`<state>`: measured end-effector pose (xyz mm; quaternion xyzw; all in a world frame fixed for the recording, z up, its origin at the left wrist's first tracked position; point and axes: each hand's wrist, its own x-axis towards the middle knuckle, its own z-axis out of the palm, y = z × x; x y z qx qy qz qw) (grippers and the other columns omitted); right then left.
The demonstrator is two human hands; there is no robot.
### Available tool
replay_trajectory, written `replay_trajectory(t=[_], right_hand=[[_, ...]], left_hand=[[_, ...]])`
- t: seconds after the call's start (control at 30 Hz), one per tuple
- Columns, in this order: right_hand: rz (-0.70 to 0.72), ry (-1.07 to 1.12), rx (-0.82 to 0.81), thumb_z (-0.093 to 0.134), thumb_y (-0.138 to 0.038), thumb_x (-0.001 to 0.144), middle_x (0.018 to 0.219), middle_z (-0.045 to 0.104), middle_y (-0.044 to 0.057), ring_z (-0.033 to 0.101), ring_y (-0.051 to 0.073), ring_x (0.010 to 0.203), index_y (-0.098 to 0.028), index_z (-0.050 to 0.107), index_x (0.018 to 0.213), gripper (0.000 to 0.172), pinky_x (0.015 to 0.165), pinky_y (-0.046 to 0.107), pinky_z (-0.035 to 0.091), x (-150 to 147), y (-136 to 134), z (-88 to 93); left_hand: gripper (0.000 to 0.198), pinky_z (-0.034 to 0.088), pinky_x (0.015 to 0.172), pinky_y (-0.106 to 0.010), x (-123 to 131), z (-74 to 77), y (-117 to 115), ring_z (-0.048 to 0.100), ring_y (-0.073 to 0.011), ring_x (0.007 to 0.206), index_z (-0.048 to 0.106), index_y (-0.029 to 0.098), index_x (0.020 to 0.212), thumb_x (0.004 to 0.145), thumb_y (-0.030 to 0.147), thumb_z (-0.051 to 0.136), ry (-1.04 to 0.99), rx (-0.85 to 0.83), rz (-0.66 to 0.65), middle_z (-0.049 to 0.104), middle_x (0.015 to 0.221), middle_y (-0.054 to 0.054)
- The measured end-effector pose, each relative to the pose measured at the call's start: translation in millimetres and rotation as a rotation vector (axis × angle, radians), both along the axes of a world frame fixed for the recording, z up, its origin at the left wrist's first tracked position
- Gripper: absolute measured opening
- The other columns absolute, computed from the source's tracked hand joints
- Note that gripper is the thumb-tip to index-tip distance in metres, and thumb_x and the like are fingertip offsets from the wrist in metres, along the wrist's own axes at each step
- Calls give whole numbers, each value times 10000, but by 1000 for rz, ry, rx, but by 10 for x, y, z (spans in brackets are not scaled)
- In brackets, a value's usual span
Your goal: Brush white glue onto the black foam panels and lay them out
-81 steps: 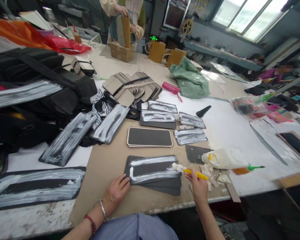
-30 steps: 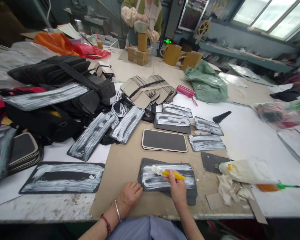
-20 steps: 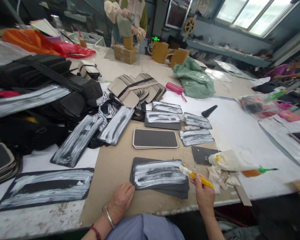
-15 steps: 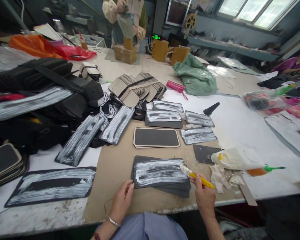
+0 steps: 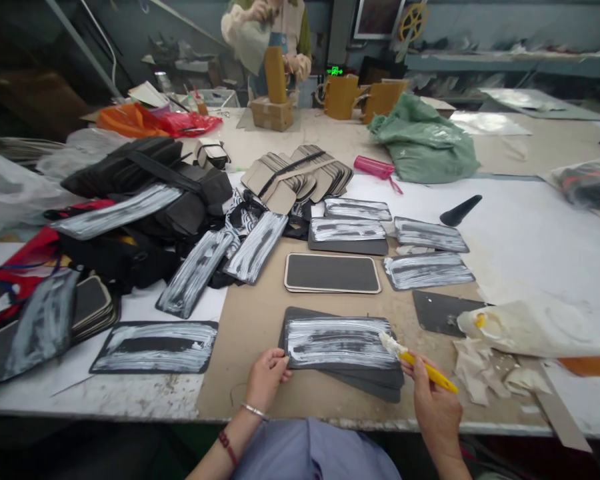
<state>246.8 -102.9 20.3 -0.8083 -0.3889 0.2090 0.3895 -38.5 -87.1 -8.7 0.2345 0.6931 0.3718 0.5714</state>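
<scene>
In front of me lies a black rectangular panel (image 5: 340, 343) streaked with white paste, on top of a fanned stack of dark panels (image 5: 370, 385). My left hand (image 5: 266, 379) is at its lower left corner, thumb and fingers closed on the edge. My right hand (image 5: 433, 400) grips a yellow-handled brush (image 5: 427, 373), its paste-covered bristles touching the panel's right end. Behind the stack rests a dark panel with a pale border (image 5: 333, 273). To the right, a white plastic container (image 5: 530, 327) lies on its side.
More paste-coated panels lie around, including one at left (image 5: 155, 347) and one at right (image 5: 429, 270). Behind are strapped beige pieces (image 5: 297, 175), a pink cylinder (image 5: 373, 167) and a green bag (image 5: 425, 143). Across the table a person (image 5: 270, 47) works by a cardboard box (image 5: 273, 115).
My view has turned left, so the scene sits further right. My left hand has come onto the panel's corner. The brush remains at the panel's right end.
</scene>
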Motion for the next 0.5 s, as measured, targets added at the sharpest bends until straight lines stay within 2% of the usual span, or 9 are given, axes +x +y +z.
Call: replay_trajectory(t=[0.13,0.27,0.4,0.5], right_hand=[[-1,90,44,419,-669,721,809,678,117,648,242,734,-145,597,909,585,717,348,494,8,-20,-48],[1,116,64,447,-623,732,823,677,114,646,236,733,-157,591,891,513,725,356,501,151,-31,-81],[-74,39,41,442,-640,716,830,672,115,638,253,758,-159,596,882,532,786,401,479,341,-148,-11],[-54,88,21,440,-636,726,828,670,104,634,255,771,-172,605,898,522,800,416,479,313,-256,48]], left_hand=[[289,425,394,-199,9,-7,29,569,-126,407,517,144,692,531,315,685,-5,-42,-44,566,460,31],[272,419,385,-185,-29,-46,34,574,-125,401,479,162,643,533,305,682,5,-63,-88,537,446,52],[232,411,378,-174,-39,-102,25,571,-119,396,450,176,642,575,280,646,18,-68,-119,510,430,74],[202,384,367,-148,8,-106,25,553,-94,383,409,186,628,622,234,605,27,-72,-124,484,421,92]])
